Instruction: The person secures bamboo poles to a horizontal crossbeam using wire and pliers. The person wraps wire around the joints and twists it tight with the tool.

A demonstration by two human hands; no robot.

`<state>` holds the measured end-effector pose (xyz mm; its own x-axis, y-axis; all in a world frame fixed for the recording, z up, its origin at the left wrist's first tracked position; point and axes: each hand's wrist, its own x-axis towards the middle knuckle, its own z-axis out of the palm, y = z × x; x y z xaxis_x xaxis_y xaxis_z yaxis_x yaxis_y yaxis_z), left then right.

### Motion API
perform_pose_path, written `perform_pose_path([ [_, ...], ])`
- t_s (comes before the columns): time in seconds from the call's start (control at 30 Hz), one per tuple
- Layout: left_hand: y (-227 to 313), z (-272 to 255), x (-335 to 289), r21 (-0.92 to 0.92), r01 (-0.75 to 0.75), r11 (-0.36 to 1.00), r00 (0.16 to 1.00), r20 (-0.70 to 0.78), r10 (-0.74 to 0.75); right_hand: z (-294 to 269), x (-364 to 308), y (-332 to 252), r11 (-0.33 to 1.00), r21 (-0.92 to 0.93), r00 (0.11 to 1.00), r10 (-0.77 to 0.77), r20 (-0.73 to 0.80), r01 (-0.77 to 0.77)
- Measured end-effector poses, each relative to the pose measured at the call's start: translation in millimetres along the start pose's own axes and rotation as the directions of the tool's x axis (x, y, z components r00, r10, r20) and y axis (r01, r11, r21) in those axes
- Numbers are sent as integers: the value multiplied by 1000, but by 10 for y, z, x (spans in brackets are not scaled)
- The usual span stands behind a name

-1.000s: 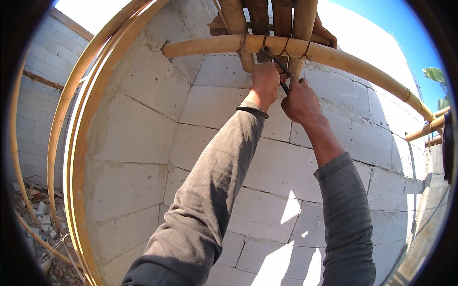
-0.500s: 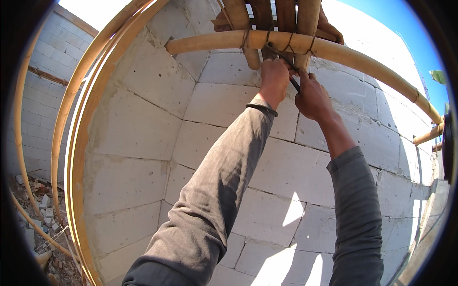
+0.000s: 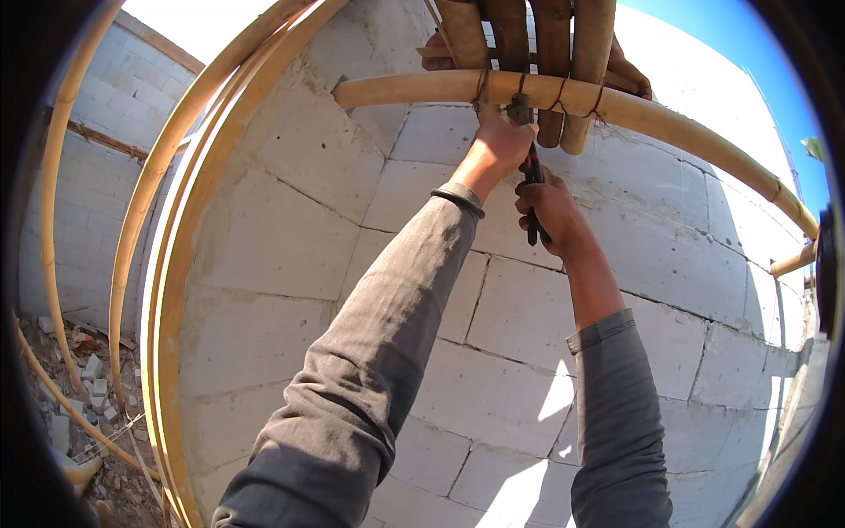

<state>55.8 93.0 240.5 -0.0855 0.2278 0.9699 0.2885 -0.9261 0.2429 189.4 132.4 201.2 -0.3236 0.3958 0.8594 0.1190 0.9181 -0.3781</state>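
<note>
Overhead, a horizontal bamboo pole [image 3: 669, 114] crosses beneath several upright bamboo poles [image 3: 593, 53], with dark wire ties [image 3: 559, 93] looped round it. My right hand [image 3: 556, 211] is closed on the handles of dark pliers [image 3: 533, 167] with a touch of red. Their jaws point up at a tie on the pole's underside. Just left of the jaws, my left hand [image 3: 503, 145] is raised with its fingers closed against the pole. Whatever those fingers grip is hidden by the hand.
Behind my arms stands a pale block wall [image 3: 563, 308]. Curved bamboo poles [image 3: 167, 290] rise on the left, above rubble [image 3: 97, 387] on the ground. What look like another person's hands [image 3: 627, 70] show behind the uprights. A shorter bamboo piece [image 3: 794, 260] juts out at right.
The pliers have swung from a slant to nearly upright, and their jaws now show below the pole. My right hand has moved down and left. The whole view has shifted slightly.
</note>
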Motion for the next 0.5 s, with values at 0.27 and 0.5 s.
perform_pose_path([
  [0.27,-100,58,-7,-302,63,951,997,68,-45,-186,-134,-318,987,-132,990,100,101,-87],
  [0.5,-139,79,24,-202,-11,979,1000,17,15,-116,-152,-342,971,-193,989,147,27,-140],
])
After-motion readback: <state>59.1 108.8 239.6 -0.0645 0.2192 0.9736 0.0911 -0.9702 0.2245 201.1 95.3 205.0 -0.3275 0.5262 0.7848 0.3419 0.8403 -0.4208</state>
